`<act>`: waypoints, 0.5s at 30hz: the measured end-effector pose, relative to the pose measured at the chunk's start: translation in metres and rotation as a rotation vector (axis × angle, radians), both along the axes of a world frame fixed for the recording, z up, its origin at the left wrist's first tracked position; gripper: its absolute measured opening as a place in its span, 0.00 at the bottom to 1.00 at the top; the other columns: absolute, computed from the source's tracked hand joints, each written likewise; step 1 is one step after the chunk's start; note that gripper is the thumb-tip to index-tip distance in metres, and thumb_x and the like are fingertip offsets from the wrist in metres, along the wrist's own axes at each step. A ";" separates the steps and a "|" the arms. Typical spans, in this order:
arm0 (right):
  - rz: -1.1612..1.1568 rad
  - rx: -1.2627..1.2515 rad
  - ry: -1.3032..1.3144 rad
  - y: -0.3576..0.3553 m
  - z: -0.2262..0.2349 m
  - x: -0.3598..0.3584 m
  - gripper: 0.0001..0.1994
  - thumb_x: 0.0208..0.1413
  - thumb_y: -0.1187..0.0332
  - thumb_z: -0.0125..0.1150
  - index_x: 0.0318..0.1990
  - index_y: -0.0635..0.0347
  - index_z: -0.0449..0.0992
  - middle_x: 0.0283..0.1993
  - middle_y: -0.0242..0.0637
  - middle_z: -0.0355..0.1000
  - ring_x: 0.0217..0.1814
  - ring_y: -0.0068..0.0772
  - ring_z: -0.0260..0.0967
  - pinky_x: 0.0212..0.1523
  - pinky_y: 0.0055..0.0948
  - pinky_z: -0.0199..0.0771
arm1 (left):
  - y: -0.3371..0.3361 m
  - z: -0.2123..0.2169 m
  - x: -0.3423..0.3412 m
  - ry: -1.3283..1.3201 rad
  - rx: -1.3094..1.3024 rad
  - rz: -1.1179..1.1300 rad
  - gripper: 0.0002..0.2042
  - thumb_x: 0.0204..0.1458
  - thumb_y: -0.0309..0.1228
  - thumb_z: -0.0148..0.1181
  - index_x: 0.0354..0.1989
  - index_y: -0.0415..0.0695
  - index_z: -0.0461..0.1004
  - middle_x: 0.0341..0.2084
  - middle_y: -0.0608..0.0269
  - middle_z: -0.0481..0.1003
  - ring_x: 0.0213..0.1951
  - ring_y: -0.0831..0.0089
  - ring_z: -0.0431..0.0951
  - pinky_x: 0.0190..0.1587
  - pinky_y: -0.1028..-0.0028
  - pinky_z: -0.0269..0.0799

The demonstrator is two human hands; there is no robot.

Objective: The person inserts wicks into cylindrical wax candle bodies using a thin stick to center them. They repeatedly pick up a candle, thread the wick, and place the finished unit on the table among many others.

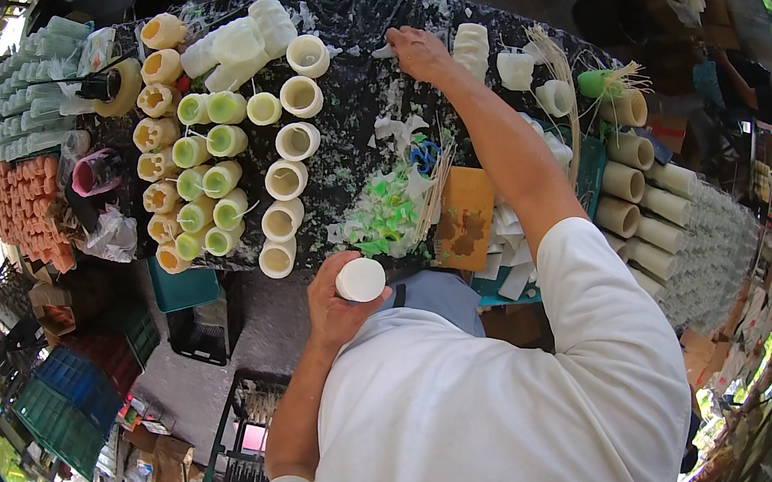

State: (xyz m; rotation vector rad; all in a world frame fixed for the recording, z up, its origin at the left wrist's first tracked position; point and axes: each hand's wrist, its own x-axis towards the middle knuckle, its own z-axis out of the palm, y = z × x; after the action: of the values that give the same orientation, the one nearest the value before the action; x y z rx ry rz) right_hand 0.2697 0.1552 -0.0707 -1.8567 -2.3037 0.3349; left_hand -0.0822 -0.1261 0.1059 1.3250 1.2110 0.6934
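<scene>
Close to my body, at the table's near edge, my left hand (331, 305) is wrapped round a white cylinder (361, 281), which looks like a wax candle with its smooth round end facing up. My right arm stretches over the table to its far side. There my right hand (422, 53) has its fingers bent together at a small whitish piece (383, 51), too small to name. Just right of that hand stands a stack of pale wax cups (471, 49). Between my two hands lies a heap of green and white wax shavings (387, 210).
Rows of hollow white wax cups (285, 179), green-lined ones (208, 147) and yellowish ones (153, 135) cover the table's left half. Right of the shavings lies an orange-brown board (465, 217). Long pale tubes (661, 207) are stacked at right. Crates (224, 453) stand below left.
</scene>
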 end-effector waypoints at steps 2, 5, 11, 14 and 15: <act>0.102 -0.026 -0.019 -0.006 0.015 -0.010 0.11 0.60 0.70 0.56 0.49 0.61 0.76 0.45 0.45 0.77 0.50 0.57 0.77 0.52 0.49 0.80 | -0.001 -0.003 -0.002 0.007 0.030 -0.003 0.32 0.37 0.27 0.85 0.54 0.40 0.76 0.45 0.58 0.80 0.45 0.70 0.81 0.49 0.69 0.79; 0.079 -0.115 -0.027 -0.040 0.016 -0.025 0.11 0.60 0.71 0.55 0.48 0.60 0.77 0.44 0.45 0.77 0.51 0.54 0.77 0.51 0.48 0.80 | -0.002 -0.007 -0.003 -0.020 -0.009 0.020 0.32 0.37 0.26 0.85 0.54 0.40 0.76 0.45 0.58 0.80 0.45 0.70 0.81 0.49 0.70 0.79; 0.281 -0.276 0.044 -0.137 0.042 -0.055 0.08 0.59 0.70 0.58 0.42 0.62 0.79 0.42 0.45 0.75 0.50 0.51 0.75 0.53 0.49 0.76 | 0.006 0.001 -0.004 -0.029 -0.022 0.060 0.29 0.39 0.25 0.83 0.52 0.40 0.78 0.47 0.60 0.80 0.46 0.74 0.80 0.51 0.71 0.77; 0.200 -0.291 0.153 -0.112 0.059 -0.052 0.17 0.65 0.66 0.56 0.56 0.67 0.76 0.59 0.53 0.72 0.66 0.56 0.68 0.68 0.50 0.66 | 0.007 0.000 -0.002 -0.033 0.014 0.052 0.29 0.39 0.25 0.83 0.52 0.40 0.77 0.46 0.60 0.80 0.46 0.73 0.80 0.51 0.71 0.77; 0.138 -0.092 0.162 -0.094 0.047 -0.046 0.19 0.66 0.65 0.55 0.59 0.68 0.74 0.63 0.55 0.70 0.69 0.57 0.66 0.71 0.51 0.63 | 0.008 0.000 -0.001 -0.037 0.004 0.026 0.29 0.39 0.25 0.83 0.52 0.40 0.78 0.46 0.60 0.80 0.46 0.73 0.80 0.50 0.71 0.77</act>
State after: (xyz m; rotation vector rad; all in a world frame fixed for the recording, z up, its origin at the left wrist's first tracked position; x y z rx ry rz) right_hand 0.2238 0.0610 -0.0241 -1.6445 -2.3461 0.5959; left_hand -0.0832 -0.1183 0.1060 1.2971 1.1993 0.7360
